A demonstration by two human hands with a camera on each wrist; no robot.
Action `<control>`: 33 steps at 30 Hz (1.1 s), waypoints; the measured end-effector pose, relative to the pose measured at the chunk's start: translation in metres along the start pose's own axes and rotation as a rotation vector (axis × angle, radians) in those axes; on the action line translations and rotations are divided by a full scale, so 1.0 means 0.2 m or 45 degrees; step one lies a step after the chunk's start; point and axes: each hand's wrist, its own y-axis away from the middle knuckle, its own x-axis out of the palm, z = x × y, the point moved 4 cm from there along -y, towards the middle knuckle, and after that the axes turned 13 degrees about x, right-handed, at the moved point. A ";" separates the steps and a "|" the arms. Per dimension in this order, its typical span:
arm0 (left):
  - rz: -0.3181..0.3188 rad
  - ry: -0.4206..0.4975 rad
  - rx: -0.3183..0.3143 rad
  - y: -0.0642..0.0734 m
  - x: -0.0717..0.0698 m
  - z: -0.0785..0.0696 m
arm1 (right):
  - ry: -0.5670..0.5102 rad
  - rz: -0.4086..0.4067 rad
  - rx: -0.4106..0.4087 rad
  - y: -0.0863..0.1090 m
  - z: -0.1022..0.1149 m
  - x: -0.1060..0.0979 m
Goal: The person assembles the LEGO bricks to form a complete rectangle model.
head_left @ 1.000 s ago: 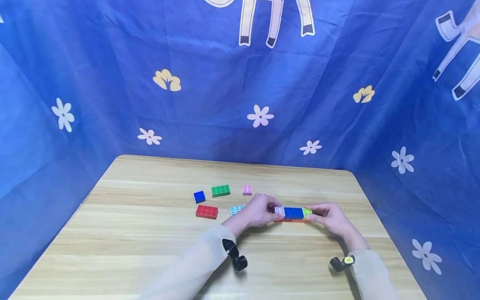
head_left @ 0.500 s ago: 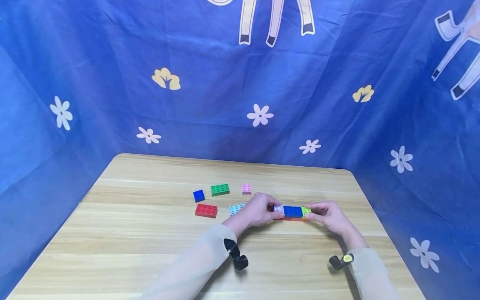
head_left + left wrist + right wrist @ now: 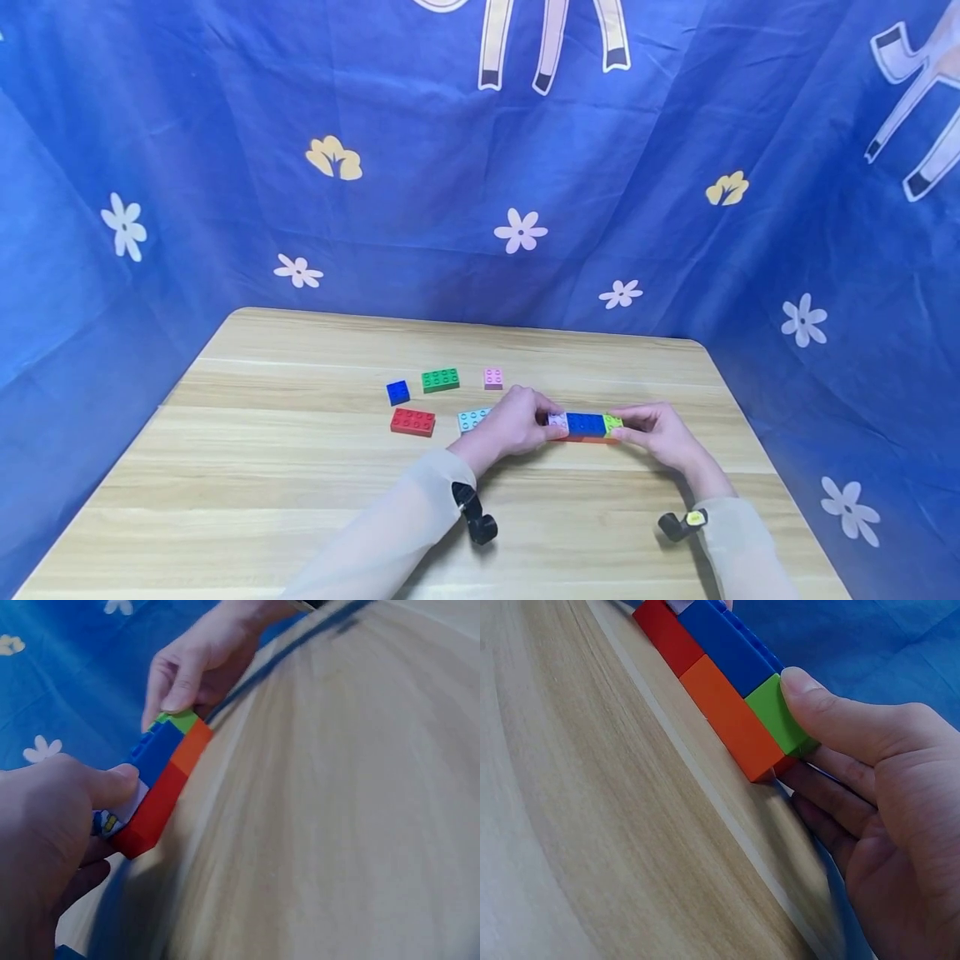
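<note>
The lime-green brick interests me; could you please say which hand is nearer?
The right hand: it pinches the lime-green brick, while the left hand is beyond the long blue brick, holding the lilac brick.

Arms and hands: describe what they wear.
The left sleeve and right sleeve are pale cream. The left wrist camera is black; the right wrist camera is black with a yellow patch. The left hand and right hand wear no gloves.

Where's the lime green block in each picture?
Head: lime green block, right of centre, below the middle, in the right hand.
Left wrist: left of centre, upper half, by the right thumb.
Right wrist: right of centre, upper half, under the thumb.
Shared landmark: the long blue block against it.
</note>
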 end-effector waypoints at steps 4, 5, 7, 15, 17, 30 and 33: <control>-0.002 0.022 -0.024 0.01 0.01 0.01 | -0.010 0.003 0.008 0.00 0.00 0.01; -0.001 0.027 -0.038 0.01 0.01 0.01 | -0.013 0.007 0.011 0.00 0.00 0.01; -0.001 0.032 -0.070 0.01 0.01 0.01 | -0.017 0.010 0.012 0.01 -0.01 0.02; 0.019 -0.037 -0.117 -0.01 0.00 -0.01 | -0.041 -0.014 -0.009 0.01 0.00 0.01; 0.015 -0.048 -0.123 -0.01 0.00 -0.01 | -0.041 -0.013 -0.013 0.01 0.00 0.01; 0.038 -0.120 -0.086 -0.02 -0.01 -0.02 | -0.037 -0.018 -0.011 0.00 -0.01 0.00; 0.060 -0.132 -0.094 -0.02 -0.01 -0.03 | -0.023 -0.015 0.000 0.01 -0.01 0.00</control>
